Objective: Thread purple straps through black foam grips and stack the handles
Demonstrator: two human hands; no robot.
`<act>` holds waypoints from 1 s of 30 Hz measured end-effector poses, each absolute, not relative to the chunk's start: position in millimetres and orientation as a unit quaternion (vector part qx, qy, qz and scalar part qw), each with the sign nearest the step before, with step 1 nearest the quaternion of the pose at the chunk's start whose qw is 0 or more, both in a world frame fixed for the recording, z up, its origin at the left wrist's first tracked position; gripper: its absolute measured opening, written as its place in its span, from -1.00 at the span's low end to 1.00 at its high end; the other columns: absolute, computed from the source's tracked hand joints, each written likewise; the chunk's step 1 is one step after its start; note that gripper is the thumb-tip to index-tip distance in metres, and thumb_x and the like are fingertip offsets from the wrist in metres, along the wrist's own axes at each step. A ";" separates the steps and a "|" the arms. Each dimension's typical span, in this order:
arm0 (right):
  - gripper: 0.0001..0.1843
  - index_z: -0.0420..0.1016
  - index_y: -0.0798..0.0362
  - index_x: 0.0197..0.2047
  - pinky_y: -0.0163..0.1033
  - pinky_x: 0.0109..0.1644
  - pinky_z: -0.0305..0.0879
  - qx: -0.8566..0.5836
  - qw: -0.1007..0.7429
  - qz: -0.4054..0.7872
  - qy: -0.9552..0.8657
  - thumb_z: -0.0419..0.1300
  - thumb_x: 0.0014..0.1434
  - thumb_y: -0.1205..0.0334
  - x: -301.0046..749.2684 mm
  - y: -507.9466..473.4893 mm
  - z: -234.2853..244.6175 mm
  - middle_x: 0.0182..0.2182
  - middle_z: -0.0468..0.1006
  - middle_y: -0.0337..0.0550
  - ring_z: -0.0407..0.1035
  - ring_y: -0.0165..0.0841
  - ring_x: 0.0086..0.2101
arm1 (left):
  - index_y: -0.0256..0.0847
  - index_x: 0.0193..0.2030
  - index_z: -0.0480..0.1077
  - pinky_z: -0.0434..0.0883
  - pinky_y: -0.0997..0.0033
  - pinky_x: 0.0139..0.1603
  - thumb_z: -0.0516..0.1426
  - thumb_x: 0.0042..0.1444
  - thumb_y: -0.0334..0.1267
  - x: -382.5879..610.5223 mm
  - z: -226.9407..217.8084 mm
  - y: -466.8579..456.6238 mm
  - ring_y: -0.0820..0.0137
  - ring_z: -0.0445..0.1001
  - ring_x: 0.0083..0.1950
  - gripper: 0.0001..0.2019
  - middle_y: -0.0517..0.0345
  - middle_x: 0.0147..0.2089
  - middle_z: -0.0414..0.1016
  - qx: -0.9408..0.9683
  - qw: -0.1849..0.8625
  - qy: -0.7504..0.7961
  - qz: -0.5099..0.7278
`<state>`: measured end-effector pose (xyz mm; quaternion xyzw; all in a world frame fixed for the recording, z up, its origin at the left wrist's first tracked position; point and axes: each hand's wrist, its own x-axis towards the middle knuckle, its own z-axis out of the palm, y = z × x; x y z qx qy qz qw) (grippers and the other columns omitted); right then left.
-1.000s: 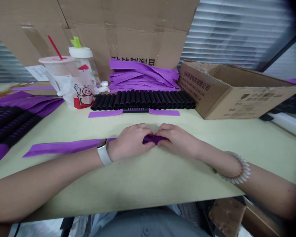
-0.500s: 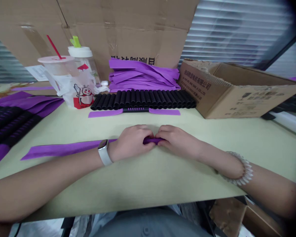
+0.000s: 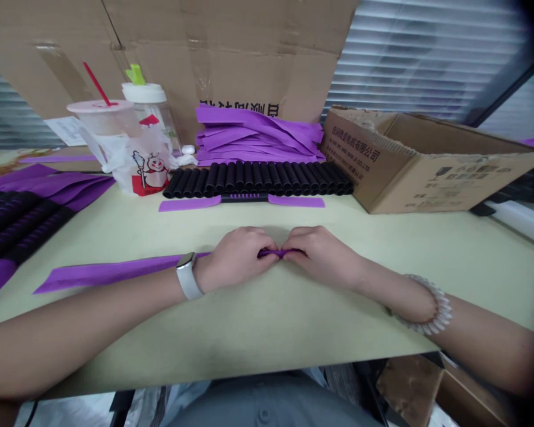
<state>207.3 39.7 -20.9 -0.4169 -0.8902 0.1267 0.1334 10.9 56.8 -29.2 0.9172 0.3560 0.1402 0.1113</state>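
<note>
Purple strip point(image 3: 111, 272): thin, flat, matte band, material unclear; long tail lies on the desk, running left from under the left hand, far end tapered.
Strip end: narrowed into a tight, darker ridge, pinched between both hands, in the gap where the fingertips nearly meet.
Left hand point(image 3: 238, 258): closed, gripping the strip between fingers and thumb; white smartwatch point(image 3: 186, 276) on the wrist.
Right hand point(image 3: 323, 257): closed, gripping the same strip end from the opposite side; translucent bead bracelet point(image 3: 420, 306) on the wrist.
Desk point(image 3: 293, 332): smooth, pale yellow-green top.
Ahead: ribbed black block point(image 3: 258, 179), corrugated rows, with purple strip ends point(image 3: 189, 204) sticking out on both sides; loose stack of purple strips point(image 3: 258, 135) behind it.
Left: purple-and-black ribbed bundle point(image 3: 13, 228) at the desk edge.
Back left: plastic cup point(image 3: 102, 117) with red straw, white plastic bag point(image 3: 145, 169), clear bottle point(image 3: 146, 110) with white lid.
Right: open corrugated cardboard box point(image 3: 427, 169), printed sides.
</note>
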 end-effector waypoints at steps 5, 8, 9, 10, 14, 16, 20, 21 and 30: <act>-0.81 0.60 0.11 -0.36 -0.25 -0.23 0.26 -0.405 0.146 0.116 -0.895 0.18 0.19 0.49 207.1 40.1 -23.9 -0.42 0.52 -0.17 0.38 -0.34 -0.36 | -0.20 -0.33 0.51 0.36 0.35 -0.21 0.10 0.21 -0.25 11.3 -31.0 56.4 0.32 0.48 -0.26 -0.82 0.15 -0.33 0.54 0.922 0.095 0.349 0.139; -0.80 0.60 0.12 -0.36 -0.25 -0.24 0.26 -0.404 0.148 0.112 -0.896 0.18 0.19 0.50 205.4 40.3 -24.8 -0.43 0.52 -0.18 0.38 -0.35 -0.37 | -0.20 -0.31 0.50 0.36 0.35 -0.20 0.08 0.22 -0.25 12.5 -30.3 55.5 0.32 0.47 -0.24 -0.81 0.14 -0.32 0.52 0.924 0.085 0.351 0.129; -0.80 0.60 0.11 -0.35 -0.26 -0.23 0.26 -0.402 0.149 0.111 -0.897 0.18 0.19 0.50 205.7 40.7 -24.7 -0.43 0.53 -0.18 0.39 -0.35 -0.36 | -0.20 -0.30 0.50 0.36 0.34 -0.18 0.07 0.23 -0.24 12.5 -29.5 54.9 0.31 0.47 -0.23 -0.80 0.13 -0.31 0.52 0.925 0.083 0.350 0.125; -0.80 0.60 0.11 -0.35 -0.26 -0.23 0.27 -0.401 0.149 0.111 -0.897 0.17 0.19 0.50 207.0 41.6 -24.3 -0.42 0.53 -0.18 0.39 -0.34 -0.35 | -0.20 -0.29 0.49 0.36 0.33 -0.17 0.06 0.24 -0.23 12.0 -28.3 54.2 0.30 0.47 -0.21 -0.80 0.12 -0.30 0.51 0.926 0.078 0.351 0.119; -0.81 0.60 0.07 -0.34 -0.24 -0.23 0.28 -0.412 0.133 0.113 -0.894 0.19 0.17 0.50 226.3 49.0 -18.3 -0.40 0.53 -0.19 0.39 -0.34 -0.36 | -0.24 -0.13 0.43 0.36 0.24 -0.18 0.08 0.20 -0.06 -0.2 -18.8 50.2 0.19 0.46 -0.16 -0.71 0.00 -0.17 0.48 0.911 0.044 0.402 0.083; -0.80 0.59 0.06 -0.37 -0.23 -0.23 0.29 -0.428 0.111 0.112 -0.890 0.20 0.14 0.51 241.4 53.2 -12.8 -0.42 0.53 -0.20 0.39 -0.33 -0.37 | -0.24 -0.07 0.39 0.34 0.24 -0.25 0.10 0.15 0.03 -13.3 -11.5 47.6 0.16 0.47 -0.19 -0.61 -0.03 -0.15 0.47 0.890 0.055 0.449 0.054; -0.81 0.57 0.05 -0.37 -0.19 -0.18 0.31 -0.442 0.055 0.100 -0.890 0.21 0.10 0.51 254.5 52.6 -0.1 -0.37 0.53 -0.18 0.40 -0.29 -0.33 | -0.17 -0.22 0.41 0.28 0.33 -0.37 0.07 0.18 -0.02 -40.9 2.5 38.3 0.24 0.46 -0.31 -0.74 0.09 -0.30 0.50 0.871 0.128 0.475 -0.004; -0.84 0.57 0.06 -0.33 -0.17 -0.14 0.32 -0.433 0.053 0.091 -0.895 0.22 0.11 0.48 250.1 49.5 2.7 -0.31 0.53 -0.15 0.41 -0.27 -0.28 | -0.16 -0.28 0.41 0.27 0.35 -0.36 0.05 0.20 -0.08 -45.2 4.6 35.1 0.27 0.46 -0.32 -0.78 0.12 -0.32 0.50 0.873 0.142 0.466 -0.010; -0.77 0.48 0.08 -0.30 -0.26 -0.41 0.15 -0.316 0.065 0.046 -0.945 0.13 0.34 0.15 160.4 19.4 5.3 -0.48 0.51 -0.20 0.36 -0.35 -0.48 | -0.12 -0.28 0.46 0.29 0.37 -0.33 -0.02 0.31 -0.20 -38.2 14.4 6.4 0.30 0.52 -0.31 -0.74 0.16 -0.30 0.58 0.909 0.084 0.406 0.048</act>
